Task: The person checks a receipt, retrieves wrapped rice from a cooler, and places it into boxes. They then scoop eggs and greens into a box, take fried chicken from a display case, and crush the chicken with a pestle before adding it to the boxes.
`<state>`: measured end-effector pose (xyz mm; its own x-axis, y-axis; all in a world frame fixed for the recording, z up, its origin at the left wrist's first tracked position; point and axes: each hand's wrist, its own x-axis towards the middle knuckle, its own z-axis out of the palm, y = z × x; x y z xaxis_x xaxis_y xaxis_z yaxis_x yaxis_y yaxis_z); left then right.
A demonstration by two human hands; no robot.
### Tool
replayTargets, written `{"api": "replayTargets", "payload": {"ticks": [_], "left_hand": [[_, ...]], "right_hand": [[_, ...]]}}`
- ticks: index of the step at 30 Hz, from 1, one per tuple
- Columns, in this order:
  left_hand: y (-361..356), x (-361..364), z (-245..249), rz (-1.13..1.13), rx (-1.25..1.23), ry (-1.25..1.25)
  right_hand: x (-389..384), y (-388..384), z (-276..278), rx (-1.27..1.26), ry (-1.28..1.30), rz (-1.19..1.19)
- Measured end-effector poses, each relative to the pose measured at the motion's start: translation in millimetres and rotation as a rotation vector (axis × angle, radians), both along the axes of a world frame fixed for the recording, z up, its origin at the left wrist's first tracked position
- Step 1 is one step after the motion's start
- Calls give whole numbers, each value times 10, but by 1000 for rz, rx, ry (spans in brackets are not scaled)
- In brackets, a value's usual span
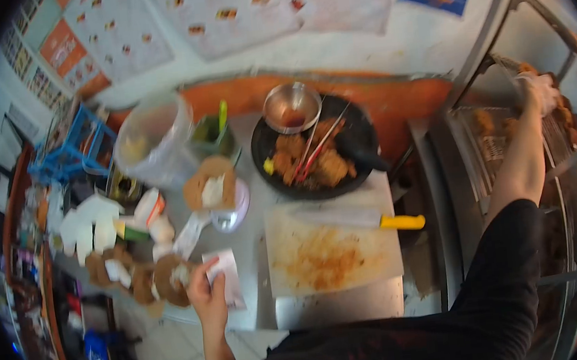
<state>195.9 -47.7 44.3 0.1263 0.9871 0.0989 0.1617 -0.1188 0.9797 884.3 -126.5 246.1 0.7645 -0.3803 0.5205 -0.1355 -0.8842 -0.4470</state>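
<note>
My left hand [208,293] is closed on a flat white paper bag [227,281] at the left part of the metal table, thumb and index finger on it. My right hand [540,92] reaches far to the right into a metal display rack [470,152] with fried pieces. Its fingers are closed, beside brown fried food [564,119]; what they hold is too small and blurred to name. A cutting board [373,262] with brown crumbs lies between my hands, and a knife [401,222] with a yellow handle rests across its far edge.
Behind the board stands a black bowl [264,175] with fried meat and red tongs [314,153], a steel bowl [274,101] on its rim. Leftward are brown paper packets [173,281], a round scale [239,212], a clear plastic bag [153,141] and a blue basket [93,140].
</note>
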Motion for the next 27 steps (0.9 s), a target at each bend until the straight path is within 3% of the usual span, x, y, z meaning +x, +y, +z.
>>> {"api": "replayTargets", "payload": {"ticks": [1, 3, 5, 6, 7, 8, 9, 11, 12, 14, 17, 20, 22, 23, 27], "left_hand": [[-24, -22, 17, 23, -7, -16], [-48, -19, 81, 62, -35, -14], [-94, 57, 145, 65, 62, -9], [-104, 73, 139, 70, 53, -6], [-116, 92, 127, 45, 54, -25], [-134, 115, 119, 16, 60, -47], [-168, 144, 142, 2, 40, -64], [-182, 112, 111, -18, 92, -49], [-196, 89, 99, -34, 135, -24], [-237, 2, 146, -23, 94, -55], [-276, -227, 123, 61, 115, -87], [-323, -455, 53, 117, 91, -105], [-384, -512, 87, 146, 82, -85], [-405, -550, 83, 151, 68, -91], [-480, -653, 96, 168, 73, -77]], "right_hand": [[131, -103, 39, 106, -30, 144], [-554, 28, 44, -153, -198, 217], [-968, 1, -444, 532, -246, 1254], [-2292, 221, -347, 553, 95, 904], [-2496, 192, -838, 421, -65, 1352], [-2812, 276, -1211, 333, 6, 1649], [-2985, 361, -1654, -22, -139, 1899], [-3833, 390, -2337, 46, -33, 2059], [-4078, 364, -2648, 62, 295, 2080], [-4294, 338, -3050, -166, 215, 2078], [-4278, 293, -2664, -234, 175, 1956], [-3401, 812, -2776, -75, -253, 1659], [-2876, 1101, -2739, -323, -132, 1466], [-2841, 1160, -2458, -441, 198, 1480], [-2723, 1267, -2293, -555, 420, 1385]]}}
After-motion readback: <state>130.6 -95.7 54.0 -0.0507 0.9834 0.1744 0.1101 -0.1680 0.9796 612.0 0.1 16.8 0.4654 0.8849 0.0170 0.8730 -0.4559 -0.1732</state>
